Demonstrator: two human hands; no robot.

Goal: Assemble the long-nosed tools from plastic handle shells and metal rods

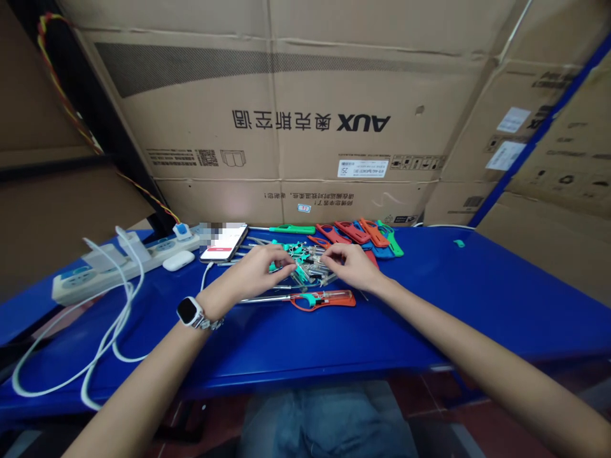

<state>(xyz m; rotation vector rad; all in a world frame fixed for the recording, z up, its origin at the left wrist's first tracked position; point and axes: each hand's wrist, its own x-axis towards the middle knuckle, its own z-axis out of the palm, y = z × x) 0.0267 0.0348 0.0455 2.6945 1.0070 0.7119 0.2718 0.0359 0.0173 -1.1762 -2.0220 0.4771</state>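
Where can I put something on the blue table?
Bare blue table shows between the right forearm and small green piece, and between the orange lighter and near edge. Crowded: lighter parts around left hand and right hand; at left, the power strip.

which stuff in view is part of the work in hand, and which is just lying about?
Part of the work, it seems:
pile of small parts, between left hand and right hand
orange lighter, in front of the pile
coloured handles, behind

Apparently just lying about:
phone
white case
power strip
white cables
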